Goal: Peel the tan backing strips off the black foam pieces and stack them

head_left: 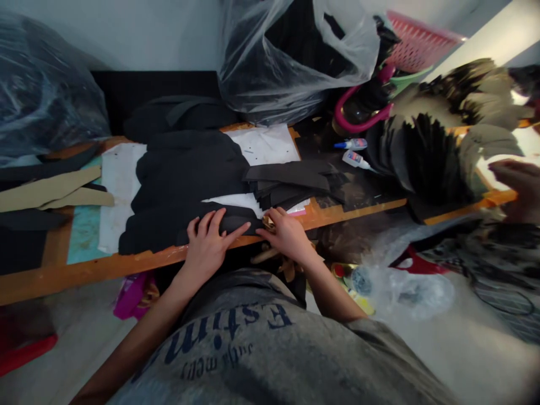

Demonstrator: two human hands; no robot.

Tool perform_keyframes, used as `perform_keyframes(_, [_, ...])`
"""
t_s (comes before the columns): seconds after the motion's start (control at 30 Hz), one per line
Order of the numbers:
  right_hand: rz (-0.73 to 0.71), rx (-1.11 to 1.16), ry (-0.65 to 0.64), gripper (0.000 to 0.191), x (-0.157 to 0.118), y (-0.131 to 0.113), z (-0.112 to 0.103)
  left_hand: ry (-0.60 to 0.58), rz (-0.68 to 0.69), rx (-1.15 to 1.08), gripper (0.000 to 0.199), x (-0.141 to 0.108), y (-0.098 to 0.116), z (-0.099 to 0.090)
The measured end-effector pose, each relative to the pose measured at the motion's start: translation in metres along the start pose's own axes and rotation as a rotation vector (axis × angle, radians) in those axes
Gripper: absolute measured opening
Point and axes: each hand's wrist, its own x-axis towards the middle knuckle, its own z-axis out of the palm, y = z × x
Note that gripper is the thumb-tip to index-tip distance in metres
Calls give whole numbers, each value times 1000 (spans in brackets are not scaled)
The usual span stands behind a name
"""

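My left hand (pixel 206 242) lies with its fingers spread on a dark sheet piece (pixel 236 219) at the table's front edge. Its index finger points toward my right hand. My right hand (pixel 287 233) is closed at the right end of that piece, with a small crumpled tan-brown thing (pixel 269 223) showing at its fingertips; its kind cannot be made out. Beyond my left hand spreads a layered pile of black curved pieces (pixel 189 169). Just past my right hand lies a stack of dark strips (pixel 291 177).
Two small glue bottles (pixel 355 159) lie to the right. Behind them are a pink-handled container (pixel 363 107) and a clear plastic bag (pixel 295 62). Fanned dark pieces (pixel 430 157) stand near another person's hand (pixel 517 180). Tan strips (pixel 54 188) lie at left.
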Motion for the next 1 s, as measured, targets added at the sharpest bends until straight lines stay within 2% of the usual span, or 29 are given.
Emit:
perform_keyframes(0.07, [-30,126,-4,14,0,-5,5,34,24,26,66,-2,3,-1])
perform_keyframes(0.13, [-110,335,-29,11,-1,-5,-2,92,28,39,62,-5,1,-3])
perform_keyframes(0.17, [-146,437,-25,13,-1,-2,-9,129,14,41,60,-7,-4,-5])
perform_keyframes(0.23, [-157,565,73,19,1,10,-33,233,-57,50,57,-13,-24,-12])
perform_keyframes(0.33, [-31,608,399,26,10,42,-75,393,-262,107,49,-23,-83,-30])
perform_keyframes(0.4, [48,575,521,30,19,67,-98,409,-417,158,41,-32,-137,-46])
perform_keyframes(0.43, [83,515,534,29,22,78,-106,391,-457,189,39,-36,-165,-53])
perform_keyframes(0.5, [158,291,603,27,26,94,-114,353,-486,195,37,-41,-214,-66])
perform_keyframes(0.53, [189,180,658,27,26,97,-114,272,-444,177,39,-43,-233,-71])
perform_keyframes(0.57, [208,101,716,29,24,97,-112,234,-418,156,38,-43,-247,-74])
perform_keyframes(0.63, [211,66,774,32,18,88,-103,168,-354,118,39,-42,-263,-76])
perform_keyframes(0.7, [178,120,705,32,10,68,-91,197,-315,107,39,-39,-263,-75])
perform_keyframes(0.8, [88,170,517,27,-1,27,-71,334,-283,118,37,-34,-242,-70])
perform_keyframes(0.9, [-116,213,273,23,-6,-16,-47,386,-205,111,34,-27,-197,-63])
perform_keyframes(0.97, [-266,195,178,26,-6,-38,-29,364,-97,76,30,-19,-155,-60])
perform_keyframes(1.0, [-331,179,153,30,-6,-47,-21,331,2,26,29,-15,-133,-59])
